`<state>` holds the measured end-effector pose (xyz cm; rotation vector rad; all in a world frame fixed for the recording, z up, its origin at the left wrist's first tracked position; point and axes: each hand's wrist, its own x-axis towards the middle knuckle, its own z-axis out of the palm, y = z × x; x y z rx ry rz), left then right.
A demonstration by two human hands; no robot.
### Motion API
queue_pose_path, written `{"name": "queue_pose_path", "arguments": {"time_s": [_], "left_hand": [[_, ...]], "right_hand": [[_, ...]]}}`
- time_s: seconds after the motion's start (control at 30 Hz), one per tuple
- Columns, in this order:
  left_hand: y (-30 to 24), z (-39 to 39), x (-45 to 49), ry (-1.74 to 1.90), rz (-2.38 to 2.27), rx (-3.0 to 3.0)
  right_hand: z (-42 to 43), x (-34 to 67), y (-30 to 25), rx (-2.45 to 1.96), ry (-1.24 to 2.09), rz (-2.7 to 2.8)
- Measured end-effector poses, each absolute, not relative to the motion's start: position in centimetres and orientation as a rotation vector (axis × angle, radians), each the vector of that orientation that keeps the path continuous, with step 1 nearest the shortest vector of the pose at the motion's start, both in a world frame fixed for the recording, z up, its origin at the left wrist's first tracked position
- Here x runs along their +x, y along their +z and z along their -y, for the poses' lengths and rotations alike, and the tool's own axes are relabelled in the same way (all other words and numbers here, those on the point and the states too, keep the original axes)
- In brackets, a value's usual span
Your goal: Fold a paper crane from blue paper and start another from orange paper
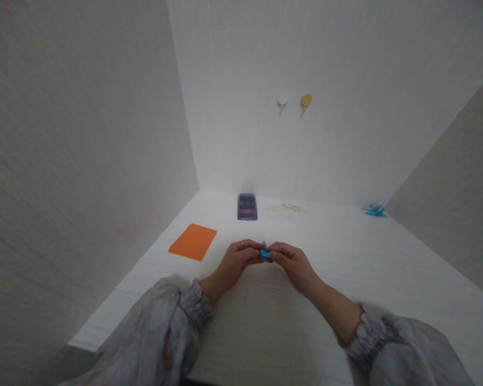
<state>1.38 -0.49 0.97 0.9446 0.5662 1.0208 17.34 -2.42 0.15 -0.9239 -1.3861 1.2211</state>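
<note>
A small piece of folded blue paper [264, 252] is pinched between both hands above the middle of the white table. My left hand [241, 260], with a ring on one finger, grips its left side. From the right, my right hand [292, 262] holds the other side between thumb and fingers. Pointed tips of the paper stick out above and below the fingertips, which hide part of it. Left of my hands lies a square of orange paper [193, 242]; whether it is one sheet or a stack I cannot tell.
A dark phone-like device [247, 207], its screen blurred, rests near the back wall. Folded blue paper figures [374, 209] sit in the far right corner of the table [326, 230]. A white hook [282, 100] and a yellow hook [306, 102] are on the back wall. Walls enclose both sides.
</note>
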Motion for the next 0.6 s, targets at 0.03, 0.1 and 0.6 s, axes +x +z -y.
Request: {"name": "queue_pose_path", "arguments": {"time_s": [0.03,0.1,0.6], "left_hand": [[0.95,0.49,1.36,1.021,-0.563,0.947],[0.92,0.48,1.32,1.026,-0.568,0.958],[1.04,0.5,1.5,1.017,-0.6,0.958]], "right_hand": [[2.43,17.33,0.18,-0.919,1.221,1.382],[2.45,17.32,0.16,-0.908,1.232,1.361],[2.18,17.32,-0.48,-0.891,1.263,1.3]]}}
